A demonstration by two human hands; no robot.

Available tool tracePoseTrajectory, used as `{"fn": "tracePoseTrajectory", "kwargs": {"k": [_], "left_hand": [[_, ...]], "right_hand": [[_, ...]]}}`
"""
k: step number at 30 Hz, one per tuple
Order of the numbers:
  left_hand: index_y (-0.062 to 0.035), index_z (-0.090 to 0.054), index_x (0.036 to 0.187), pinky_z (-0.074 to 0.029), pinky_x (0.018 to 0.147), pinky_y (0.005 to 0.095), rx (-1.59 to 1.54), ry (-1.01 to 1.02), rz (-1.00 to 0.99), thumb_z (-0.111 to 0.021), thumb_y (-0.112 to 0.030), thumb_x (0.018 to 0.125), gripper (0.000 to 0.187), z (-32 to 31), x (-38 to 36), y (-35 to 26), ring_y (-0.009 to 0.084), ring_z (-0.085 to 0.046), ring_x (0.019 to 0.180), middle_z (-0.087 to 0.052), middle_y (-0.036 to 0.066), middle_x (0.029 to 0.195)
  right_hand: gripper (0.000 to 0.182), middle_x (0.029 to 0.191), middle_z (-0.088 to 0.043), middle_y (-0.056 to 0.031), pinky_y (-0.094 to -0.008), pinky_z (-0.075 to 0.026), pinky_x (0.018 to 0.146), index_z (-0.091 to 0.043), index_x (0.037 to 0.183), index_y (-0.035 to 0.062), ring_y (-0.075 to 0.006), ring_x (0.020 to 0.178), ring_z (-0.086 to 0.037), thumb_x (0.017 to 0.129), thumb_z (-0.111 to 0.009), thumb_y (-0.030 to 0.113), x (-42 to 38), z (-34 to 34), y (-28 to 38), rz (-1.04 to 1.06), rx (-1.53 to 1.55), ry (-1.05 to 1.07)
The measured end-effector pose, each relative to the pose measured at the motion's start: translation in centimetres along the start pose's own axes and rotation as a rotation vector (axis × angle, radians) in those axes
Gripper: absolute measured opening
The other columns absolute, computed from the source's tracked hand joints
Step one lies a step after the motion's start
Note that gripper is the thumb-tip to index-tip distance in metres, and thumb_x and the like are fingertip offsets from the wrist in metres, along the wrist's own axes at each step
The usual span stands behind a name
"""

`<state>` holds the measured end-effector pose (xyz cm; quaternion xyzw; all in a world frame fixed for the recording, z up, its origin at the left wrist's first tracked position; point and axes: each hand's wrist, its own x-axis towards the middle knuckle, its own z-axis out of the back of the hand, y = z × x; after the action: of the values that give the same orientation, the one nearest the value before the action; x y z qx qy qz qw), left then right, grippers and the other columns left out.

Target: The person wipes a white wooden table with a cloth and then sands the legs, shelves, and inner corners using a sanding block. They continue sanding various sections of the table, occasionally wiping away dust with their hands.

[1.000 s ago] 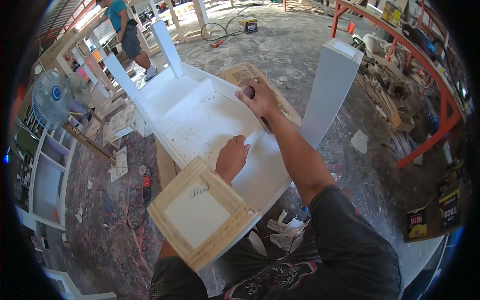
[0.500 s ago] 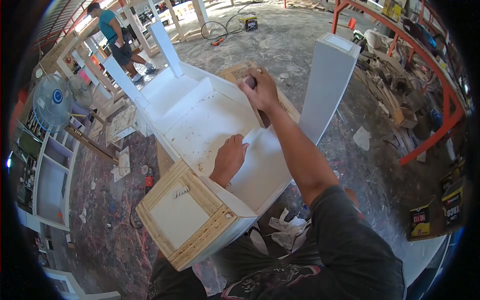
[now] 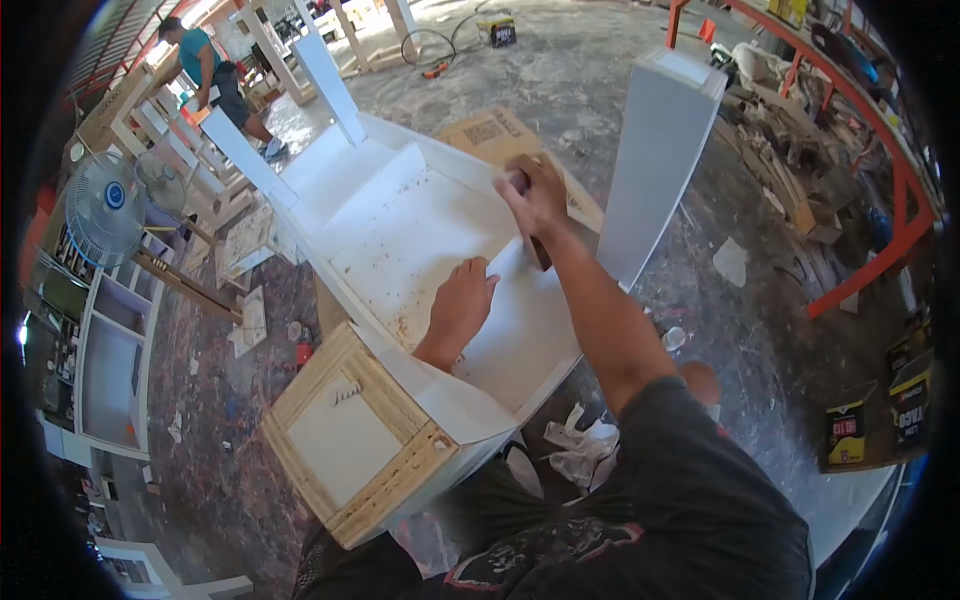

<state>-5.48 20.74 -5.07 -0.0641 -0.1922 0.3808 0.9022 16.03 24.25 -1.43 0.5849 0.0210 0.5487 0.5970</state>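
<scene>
A white-painted wooden furniture frame (image 3: 385, 235) with upright legs lies in front of me, its shallow inside facing up. My right hand (image 3: 540, 200) is wrapped around a dark reddish-brown sanding block (image 3: 517, 181), held at the frame's far-right side rail. The palm hides most of the block, and its lower end shows beneath the wrist. My left hand (image 3: 462, 308) is closed over the top edge of a white divider (image 3: 510, 258) inside the frame. Brown crumbs (image 3: 405, 325) are scattered over the white panel beside it.
A thick leg end with bare wood edges (image 3: 350, 430) juts toward me; another white leg (image 3: 660, 165) rises at right. Cardboard (image 3: 485, 140) lies beyond the frame. A fan (image 3: 105, 210) stands left, a red metal rack (image 3: 895, 190) right. Another person (image 3: 205, 75) is at the far left.
My right hand has moved slightly right and toward me along the rail with the block. My left hand stays on the divider. The person at far left has bent and reached forward.
</scene>
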Motion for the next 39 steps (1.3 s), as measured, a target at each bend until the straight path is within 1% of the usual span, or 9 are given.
{"fn": "tracePoseTrajectory", "kwargs": {"k": [4,8,10,11,15,25,32,37,39], "left_hand": [[-0.0017,-0.058,0.117,-0.055,0.084,0.0529,-0.012,-0.016,-0.022,-0.065,-0.025,0.105,0.028,-0.4,-0.4,0.1,0.0410,-0.067,0.102,-0.068,0.020,0.107],[-0.0017,-0.058,0.117,-0.055,0.084,0.0534,-0.001,-0.001,-0.022,-0.065,-0.025,0.105,0.027,0.2,-0.6,-0.4,0.0411,-0.067,0.103,-0.068,0.020,0.107],[-0.0017,-0.058,0.117,-0.055,0.084,0.0535,0.003,-0.014,-0.022,-0.064,-0.025,0.105,0.027,-0.3,-0.9,-0.2,0.0413,-0.067,0.103,-0.068,0.020,0.108],[-0.0017,-0.058,0.118,-0.055,0.084,0.0537,0.000,-0.004,-0.008,-0.064,-0.024,0.105,0.027,-0.5,-0.6,-0.1,0.0415,-0.067,0.103,-0.067,0.020,0.108],[-0.0013,-0.058,0.118,-0.055,0.085,0.0535,-0.008,0.017,0.006,-0.064,-0.025,0.105,0.028,-0.4,-0.7,-0.2,0.0420,-0.066,0.104,-0.067,0.020,0.111],[0.0000,-0.057,0.119,-0.057,0.085,0.0525,0.038,0.012,-0.026,-0.063,-0.025,0.106,0.029,0.3,-0.8,-0.5,0.0411,-0.067,0.104,-0.067,0.020,0.109],[0.0004,-0.057,0.122,-0.056,0.086,0.0536,0.009,0.026,-0.012,-0.065,-0.022,0.105,0.029,0.2,-0.3,-0.9,0.0440,-0.066,0.105,-0.067,0.023,0.112],[0.0011,-0.058,0.124,-0.055,0.087,0.0553,0.012,0.004,-0.015,-0.063,-0.024,0.106,0.031,0.5,0.7,-0.9,0.0441,-0.066,0.106,-0.068,0.023,0.115],[0.0012,-0.059,0.124,-0.054,0.089,0.0557,0.039,0.015,-0.002,-0.062,-0.025,0.107,0.032,-0.1,-0.3,-0.5,0.0447,-0.066,0.108,-0.068,0.023,0.119]], "right_hand": [[0.031,0.099,-0.069,-0.0131,-0.0432,-0.054,0.083,-0.072,0.103,0.0085,-0.0295,0.088,-0.066,0.082,-0.084,0.029,1.0,0.7,1.4,0.158,0.096,-0.194],[0.032,0.102,-0.069,-0.0125,-0.0444,-0.054,0.083,-0.073,0.104,0.0100,-0.0295,0.089,-0.066,0.081,-0.084,0.030,0.8,0.7,1.6,0.164,0.078,-0.144],[0.034,0.109,-0.069,-0.0151,-0.0480,-0.051,0.090,-0.073,0.105,0.0104,-0.0340,0.096,-0.064,0.081,-0.082,0.033,-1.2,0.0,-2.1,-0.044,0.062,-0.045],[0.036,0.109,-0.068,-0.0165,-0.0500,-0.047,0.093,-0.073,0.106,0.0095,-0.0383,0.101,-0.062,0.080,-0.081,0.034,-0.7,-0.5,-2.5,0.133,-0.046,-0.118],[0.038,0.110,-0.065,-0.0177,-0.0512,-0.045,0.101,-0.073,0.108,0.0113,-0.0405,0.111,-0.060,0.079,-0.081,0.034,2.5,1.5,1.9,0.211,0.174,-0.177],[0.037,0.110,-0.065,-0.0174,-0.0492,-0.051,0.095,-0.073,0.107,0.0115,-0.0392,0.103,-0.065,0.080,-0.081,0.034,4.6,2.0,4.9,0.125,0.162,-0.094],[0.036,0.109,-0.063,-0.0166,-0.0422,-0.053,0.086,-0.071,0.106,0.0070,-0.0351,0.099,-0.065,0.079,-0.082,0.028,-0.3,0.6,-0.9,0.042,0.024,0.002],[0.032,0.106,-0.062,-0.0156,-0.0477,-0.055,0.086,-0.072,0.104,0.0131,-0.0354,0.097,-0.066,0.078,-0.084,0.027,0.4,0.5,-0.1,0.251,0.019,-0.259],[0.032,0.107,-0.063,-0.0155,-0.0477,-0.054,0.088,-0.072,0.103,0.0128,-0.0356,0.100,-0.065,0.078,-0.084,0.027,-1.9,-0.5,-1.0,0.037,0.081,-0.152]]}}
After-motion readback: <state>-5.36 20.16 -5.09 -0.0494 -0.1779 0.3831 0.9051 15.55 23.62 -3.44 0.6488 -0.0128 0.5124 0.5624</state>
